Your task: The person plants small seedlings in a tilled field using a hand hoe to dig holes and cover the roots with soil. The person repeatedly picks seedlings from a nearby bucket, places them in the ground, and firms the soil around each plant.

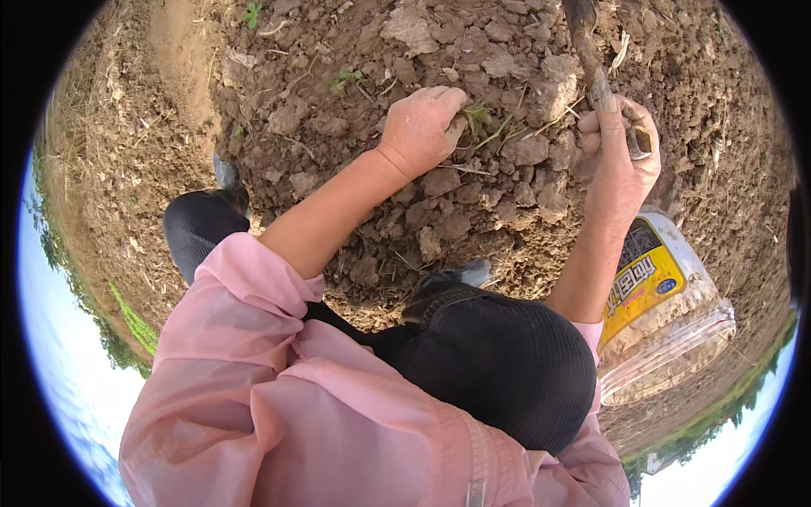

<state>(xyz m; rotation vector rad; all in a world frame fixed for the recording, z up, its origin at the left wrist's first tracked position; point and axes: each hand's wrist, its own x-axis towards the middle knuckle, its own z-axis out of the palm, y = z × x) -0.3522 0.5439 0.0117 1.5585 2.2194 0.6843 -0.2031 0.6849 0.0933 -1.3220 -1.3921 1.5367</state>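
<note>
My left hand (423, 132) is low over the clumpy brown soil (437, 218), its fingers curled around a small green weed (478, 114). Leaves poke out beside the fingertips, while the pinched part is hidden. Loose green blades (495, 133) lie just to the right. In my right hand (621, 152) is a mud-caked metal hand tool (586, 47) with a looped end inside the grip. Its other end runs out of the top of the view, so the kind of tool cannot be told.
A dirty plastic bucket (687, 285) with a yellow printed label lies tipped beside my right forearm. Small weeds (347, 78) and a leafy sprout (251, 15) grow in the soil. My bent knee (507, 367) is close below my hands.
</note>
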